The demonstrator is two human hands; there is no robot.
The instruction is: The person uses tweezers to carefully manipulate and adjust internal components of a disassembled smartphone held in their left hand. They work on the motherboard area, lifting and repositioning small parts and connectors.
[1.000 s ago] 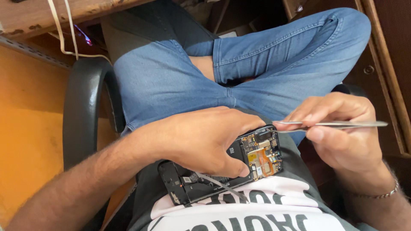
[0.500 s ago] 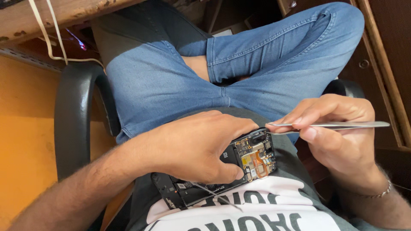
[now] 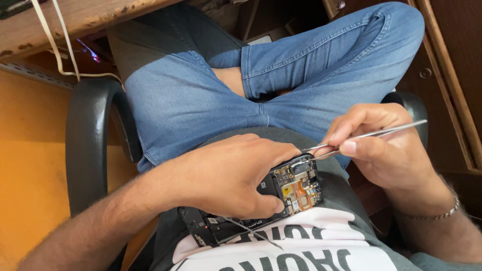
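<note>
Left hand (image 3: pixel 236 175): wrapped around an opened smartphone (image 3: pixel 271 200), circuit board exposed.
Right hand (image 3: pixel 386 150): pinching metal tweezers (image 3: pixel 366 135), tips at the phone's top edge.

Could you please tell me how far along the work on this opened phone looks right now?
Done: the phone already has its back cover off, with the circuit board bare. In hand: the left hand grips the phone against the lap while the right hand brings metal tweezers to the board's top edge. Left: the board still sits in the frame, and no removed part shows.
</note>
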